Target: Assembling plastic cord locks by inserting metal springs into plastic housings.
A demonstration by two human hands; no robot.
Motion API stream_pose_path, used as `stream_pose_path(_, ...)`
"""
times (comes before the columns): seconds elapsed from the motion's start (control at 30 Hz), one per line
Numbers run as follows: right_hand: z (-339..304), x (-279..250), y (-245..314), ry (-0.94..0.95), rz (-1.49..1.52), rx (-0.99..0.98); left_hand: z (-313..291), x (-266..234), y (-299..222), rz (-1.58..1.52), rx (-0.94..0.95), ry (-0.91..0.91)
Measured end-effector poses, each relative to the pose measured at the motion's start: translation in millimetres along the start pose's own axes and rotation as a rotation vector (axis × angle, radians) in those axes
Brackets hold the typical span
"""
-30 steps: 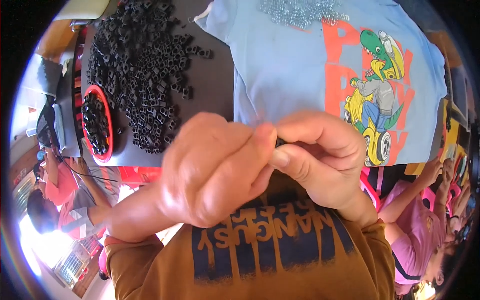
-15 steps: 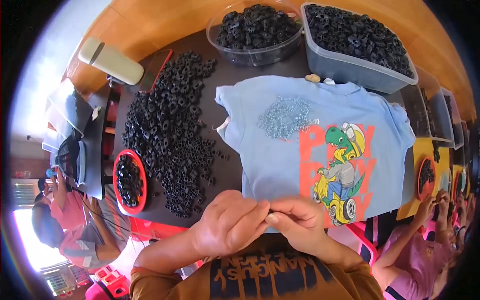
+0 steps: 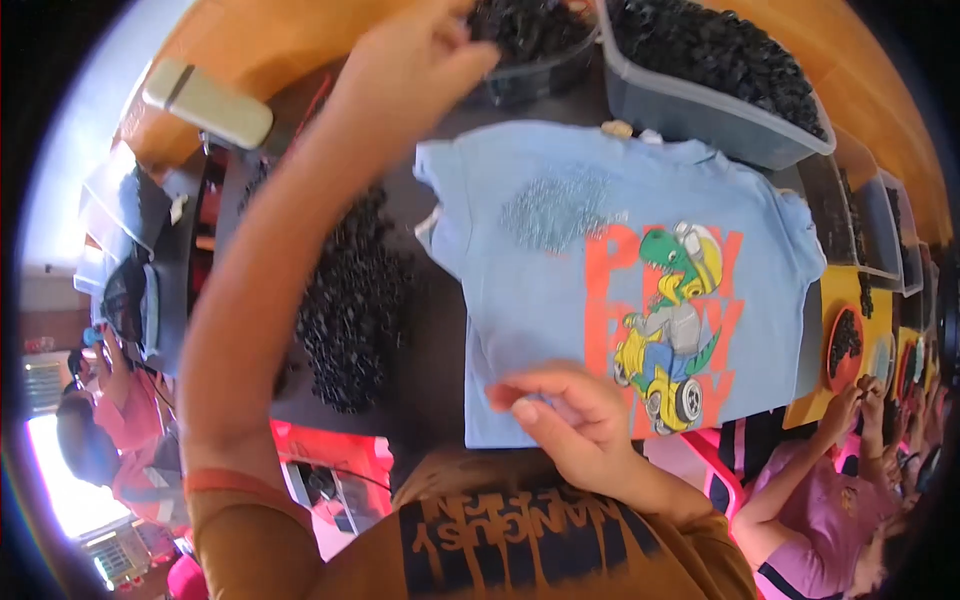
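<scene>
My left hand (image 3: 425, 60) reaches far forward, at the left rim of a round clear tub (image 3: 530, 80) filled with small black plastic parts. Its thumb stands apart from the fingers; motion blurs it and the top edge cuts it off. Over the lower edge of a light blue T-shirt (image 3: 530, 320) hovers my right hand (image 3: 575, 420). Its fingers are loosely bent, the thumb and forefinger tips slightly apart, with nothing visible between them. Tiny clear bluish pieces (image 3: 555, 212) lie in a patch on the shirt. Left of it spreads a heap of black parts (image 3: 355, 310), partly behind my left arm.
A large rectangular tub (image 3: 710, 120) of black parts stands at the back right. A cream bottle-like object (image 3: 208, 103) lies at the back left. On the right, a co-worker (image 3: 830, 490) sits by a red plate (image 3: 845, 345). Another person (image 3: 125, 430) is at the far left.
My hands were together before my chest, fingertips touching. The left has swung forward to the round tub, its arm now covering the red plate on the left. The right stays near the shirt's edge.
</scene>
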State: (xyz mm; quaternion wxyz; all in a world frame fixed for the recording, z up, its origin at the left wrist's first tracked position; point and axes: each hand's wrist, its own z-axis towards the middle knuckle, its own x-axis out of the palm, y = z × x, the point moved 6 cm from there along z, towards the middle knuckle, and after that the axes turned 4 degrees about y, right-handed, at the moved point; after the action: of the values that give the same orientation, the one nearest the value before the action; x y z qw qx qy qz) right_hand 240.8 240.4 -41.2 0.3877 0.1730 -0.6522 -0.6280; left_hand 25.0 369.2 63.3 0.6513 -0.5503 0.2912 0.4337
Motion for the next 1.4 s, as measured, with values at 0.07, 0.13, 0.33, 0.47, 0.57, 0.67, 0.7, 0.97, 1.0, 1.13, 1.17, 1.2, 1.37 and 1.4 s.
stream_pose_path(0.07, 2, -1, 5, -0.033, -0.038, -0.041, 15, -5, -3, -0.116, -0.196, 0.067)
stream_pose_path(0.13, 0, 8, 17, 0.016, -0.075, -0.067, -3, -38, -16, -0.040, 0.001, 0.002)
stream_pose_path(0.33, 5, 1, 0, 0.030, -0.110, -0.080, -123, -12, 15, -0.033, -0.133, 0.228)
stream_pose_path(0.47, 0, 10, 3, 0.081, -0.164, -0.085, -201, -22, 25, -0.076, -0.252, 0.055)
stream_pose_path(0.57, -1, 14, 4, 0.086, -0.246, -0.098, -205, -18, 13, 0.003, -0.112, -0.014)
stream_pose_path(0.67, -2, 13, 3, 0.074, -0.312, -0.107, -189, -9, 1, 0.207, 0.093, -0.019)
stream_pose_path(0.7, -2, 13, 4, 0.065, -0.323, -0.109, -184, -6, 1, 0.199, 0.103, -0.022)
stream_pose_path(0.97, 0, 19, 8, 0.026, -0.337, -0.112, -164, 20, 5, 0.350, 0.233, 0.157)
stream_pose_path(1.0, 0, 19, 8, 0.031, -0.334, -0.112, -165, 19, 6, 0.353, 0.225, 0.156)
stream_pose_path(1.13, 2, 19, 8, 0.053, -0.339, -0.118, -172, 13, 5, 0.309, 0.212, 0.098)
stream_pose_path(1.17, 1, 19, 8, 0.057, -0.340, -0.117, -175, 5, 3, 0.168, 0.165, 0.045)
stream_pose_path(1.2, -1, 18, 6, 0.060, -0.338, -0.106, -179, -4, 0, 0.027, 0.118, -0.009)
stream_pose_path(1.37, -2, 17, 7, 0.058, -0.307, -0.177, -227, 17, -33, -1.023, -0.027, 0.336)
stream_pose_path(1.4, -2, 19, 10, 0.072, -0.298, -0.177, -243, 28, -42, -1.252, -0.240, 0.451)
